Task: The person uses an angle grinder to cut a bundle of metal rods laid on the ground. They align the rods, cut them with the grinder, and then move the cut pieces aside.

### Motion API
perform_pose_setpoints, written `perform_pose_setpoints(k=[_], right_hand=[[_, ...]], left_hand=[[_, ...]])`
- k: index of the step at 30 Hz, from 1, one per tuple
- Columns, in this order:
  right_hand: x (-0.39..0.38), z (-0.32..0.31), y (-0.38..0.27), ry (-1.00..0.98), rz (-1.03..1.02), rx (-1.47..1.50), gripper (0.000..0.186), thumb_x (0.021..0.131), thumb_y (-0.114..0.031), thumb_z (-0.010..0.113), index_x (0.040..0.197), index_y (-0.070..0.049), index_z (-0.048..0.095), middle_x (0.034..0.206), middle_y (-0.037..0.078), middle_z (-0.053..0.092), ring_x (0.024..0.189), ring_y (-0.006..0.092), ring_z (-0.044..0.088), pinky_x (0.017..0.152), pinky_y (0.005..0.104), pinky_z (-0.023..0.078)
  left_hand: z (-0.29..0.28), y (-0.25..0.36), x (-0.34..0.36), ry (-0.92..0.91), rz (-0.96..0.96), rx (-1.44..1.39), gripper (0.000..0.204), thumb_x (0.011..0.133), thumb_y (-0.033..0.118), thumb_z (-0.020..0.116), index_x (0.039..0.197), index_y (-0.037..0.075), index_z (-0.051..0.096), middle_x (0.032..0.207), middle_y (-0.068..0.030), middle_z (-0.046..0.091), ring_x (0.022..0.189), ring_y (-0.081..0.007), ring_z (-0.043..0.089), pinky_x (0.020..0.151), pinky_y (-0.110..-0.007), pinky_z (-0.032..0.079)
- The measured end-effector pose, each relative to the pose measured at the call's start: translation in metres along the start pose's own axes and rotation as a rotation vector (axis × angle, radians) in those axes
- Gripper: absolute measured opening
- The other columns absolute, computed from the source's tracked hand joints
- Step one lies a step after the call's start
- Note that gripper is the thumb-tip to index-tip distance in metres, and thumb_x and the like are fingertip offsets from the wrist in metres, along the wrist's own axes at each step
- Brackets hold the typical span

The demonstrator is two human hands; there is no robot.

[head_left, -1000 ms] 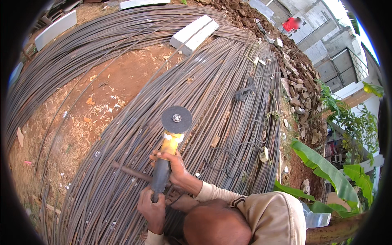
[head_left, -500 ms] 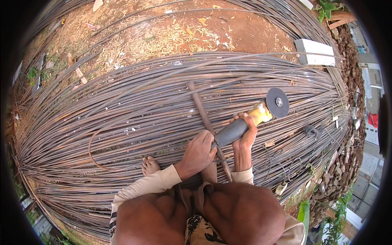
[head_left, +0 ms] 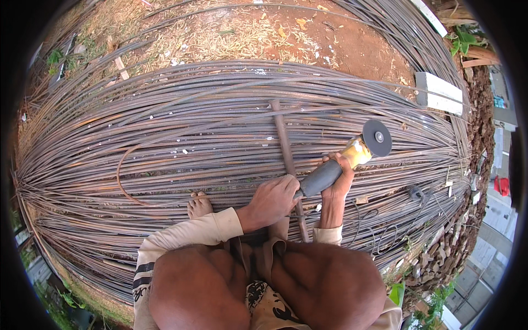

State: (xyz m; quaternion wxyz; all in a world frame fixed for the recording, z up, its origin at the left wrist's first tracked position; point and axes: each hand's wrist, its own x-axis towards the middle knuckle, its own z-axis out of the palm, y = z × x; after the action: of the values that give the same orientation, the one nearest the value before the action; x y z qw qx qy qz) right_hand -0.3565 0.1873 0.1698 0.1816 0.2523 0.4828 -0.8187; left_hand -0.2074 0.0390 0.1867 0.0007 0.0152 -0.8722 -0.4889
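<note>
My right hand (head_left: 340, 175) is closed round an angle grinder (head_left: 320, 179), at the join of its dark grey body and yellow head. The grinder's black disc (head_left: 377, 138) faces up at the right, above the rods. My left hand (head_left: 273, 201) is wrapped round the rear end of the grinder, where the cable leaves it; its fingertips are partly hidden. Below the grinder, a rusty pipe or bar (head_left: 284, 137) lies across a wide layer of long steel rods (head_left: 203, 146). The disc touches nothing that I can see.
A bent rusty rod (head_left: 121, 179) curves at the left. A white block (head_left: 440, 94) rests on the rods at far right. Dark cable (head_left: 379, 220) loops at the right, beside broken rubble (head_left: 432, 264). My bare foot (head_left: 199, 204) stands on the rods.
The whole view has turned and shifted a little, so the rods and white block sit differently. Both hands keep their hold on the grinder, and its disc is tilted slightly differently.
</note>
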Motion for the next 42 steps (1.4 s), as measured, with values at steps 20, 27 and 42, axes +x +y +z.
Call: perform_pose_setpoints(k=[20, 27, 42], right_hand=[[0.025, -0.004, -0.058, -0.306, -0.279, -1.536, 0.067, 0.067, -0.012, 0.079, 0.128, 0.002, 0.054, 0.101, 0.013, 0.067, 0.091, 0.0233, 0.065, 0.084, 0.0378, 0.055], [0.03, 0.006, -0.05, -0.325, -0.292, -1.534, 0.065, 0.069, -0.009, 0.077, 0.128, 0.003, 0.053, 0.102, 0.013, 0.066, 0.089, 0.0231, 0.065, 0.081, 0.0381, 0.055], [0.034, 0.022, -0.044, -0.317, -0.29, -1.605, 0.063, 0.068, -0.009, 0.077, 0.126, 0.002, 0.054, 0.102, 0.014, 0.065, 0.09, 0.0248, 0.064, 0.084, 0.0391, 0.054]], left_hand=[[-0.107, -0.147, 0.055, 0.116, -0.261, 0.481, 0.05, 0.105, 0.056, 0.051, 0.12, 0.012, 0.067, 0.087, -0.0123, 0.073, 0.074, -0.036, 0.071, 0.065, -0.049, 0.055], [-0.107, -0.15, 0.051, 0.13, -0.243, 0.448, 0.049, 0.106, 0.058, 0.047, 0.123, 0.016, 0.065, 0.074, -0.0133, 0.071, 0.072, -0.036, 0.071, 0.063, -0.049, 0.054], [-0.113, -0.15, 0.053, 0.053, -0.263, 0.41, 0.05, 0.106, 0.057, 0.046, 0.124, 0.013, 0.065, 0.074, -0.014, 0.071, 0.073, -0.0365, 0.072, 0.065, -0.05, 0.055]])
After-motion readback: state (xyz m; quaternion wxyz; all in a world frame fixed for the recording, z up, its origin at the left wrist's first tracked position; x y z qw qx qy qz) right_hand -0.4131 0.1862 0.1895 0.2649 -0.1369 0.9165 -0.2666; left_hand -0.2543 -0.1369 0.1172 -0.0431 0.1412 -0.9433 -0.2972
